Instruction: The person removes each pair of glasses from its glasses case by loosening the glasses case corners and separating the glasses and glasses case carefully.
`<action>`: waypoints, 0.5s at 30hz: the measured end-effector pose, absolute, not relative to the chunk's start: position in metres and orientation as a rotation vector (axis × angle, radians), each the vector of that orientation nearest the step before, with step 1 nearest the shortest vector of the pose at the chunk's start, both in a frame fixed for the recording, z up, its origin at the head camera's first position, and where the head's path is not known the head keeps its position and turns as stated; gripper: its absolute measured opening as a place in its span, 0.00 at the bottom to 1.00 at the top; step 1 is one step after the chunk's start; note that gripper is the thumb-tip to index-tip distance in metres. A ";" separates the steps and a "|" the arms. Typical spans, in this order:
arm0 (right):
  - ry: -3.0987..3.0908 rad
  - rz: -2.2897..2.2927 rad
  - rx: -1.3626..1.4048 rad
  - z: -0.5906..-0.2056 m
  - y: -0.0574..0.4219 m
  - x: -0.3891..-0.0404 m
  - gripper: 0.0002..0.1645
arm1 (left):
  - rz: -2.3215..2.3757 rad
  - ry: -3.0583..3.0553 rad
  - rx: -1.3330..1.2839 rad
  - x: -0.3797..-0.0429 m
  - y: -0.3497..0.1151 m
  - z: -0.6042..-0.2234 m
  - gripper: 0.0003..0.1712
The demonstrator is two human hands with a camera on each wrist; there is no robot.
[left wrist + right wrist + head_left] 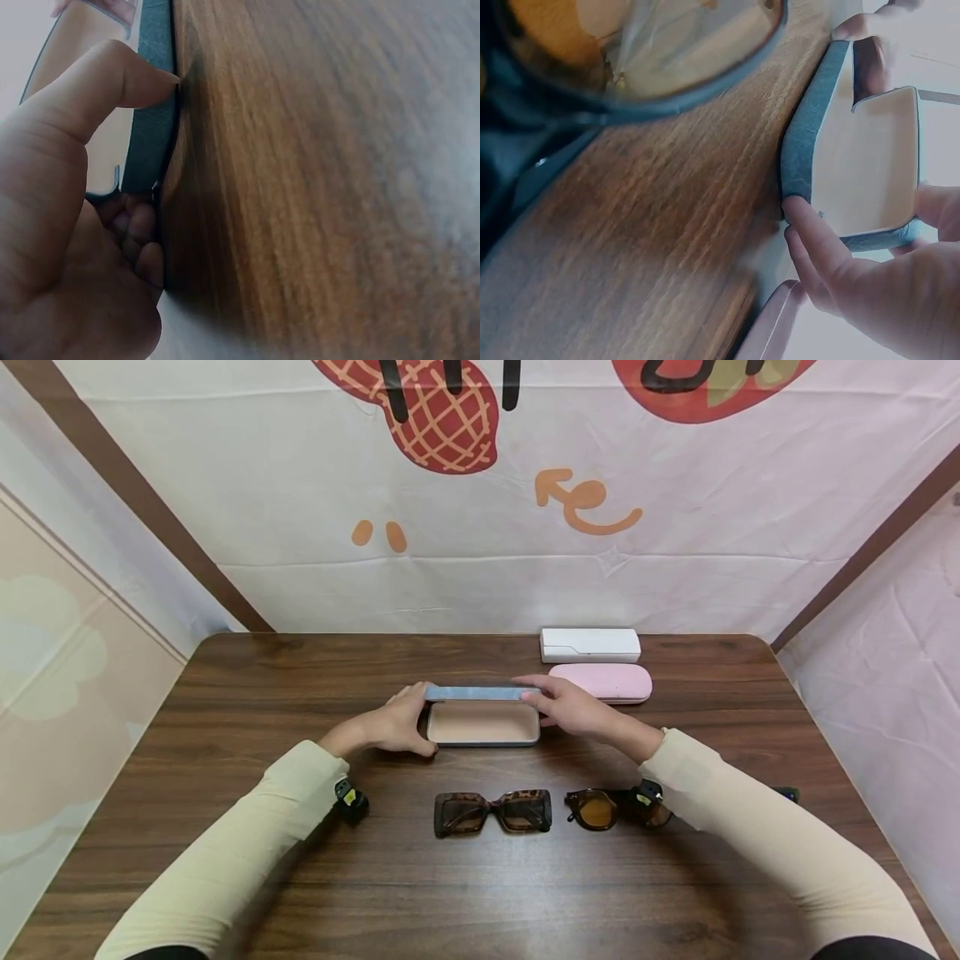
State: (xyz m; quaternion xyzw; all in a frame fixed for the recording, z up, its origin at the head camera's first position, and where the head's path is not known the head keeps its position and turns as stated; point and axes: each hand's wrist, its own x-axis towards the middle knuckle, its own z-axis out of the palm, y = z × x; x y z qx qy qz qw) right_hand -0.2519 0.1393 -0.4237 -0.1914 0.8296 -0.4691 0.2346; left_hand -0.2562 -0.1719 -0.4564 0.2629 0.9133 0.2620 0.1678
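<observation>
A blue glasses case (483, 724) with a beige lining lies with its lid (476, 693) raised, near the middle of the table. My left hand (396, 720) grips the left end, its thumb on the front wall and its other fingers behind the end. In the left wrist view the thumb (112, 79) bends over the case's outer side. At the other end my right hand (576, 706) holds the lid's right corner between thumb and fingers. The right wrist view shows other fingers (817, 240) of that hand against the end of the base.
Tortoiseshell sunglasses (492, 807) lie in front of the case. Amber-lensed glasses (597, 810) sit to their right, partly under my right wrist. A pink glasses case (603, 681) and a white case (590, 647) stand behind my right hand. A printed cloth (480, 585) hangs at the table's back edge.
</observation>
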 end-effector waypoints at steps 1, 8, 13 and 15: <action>2.270 -1.294 -0.529 -0.424 0.139 -0.252 0.29 | 0.747 2.604 0.755 -0.256 -0.172 -0.457 0.49; 2.255 -1.295 -0.530 -0.423 0.140 -0.251 0.30 | 0.783 2.645 0.781 -0.255 -0.173 -0.461 0.49; 2.263 -1.283 -0.548 -0.422 0.141 -0.251 0.30 | 0.811 2.670 0.771 -0.255 -0.173 -0.466 0.48; 2.261 -1.280 -0.551 -0.422 0.141 -0.251 0.31 | 0.813 2.671 0.764 -0.255 -0.173 -0.466 0.48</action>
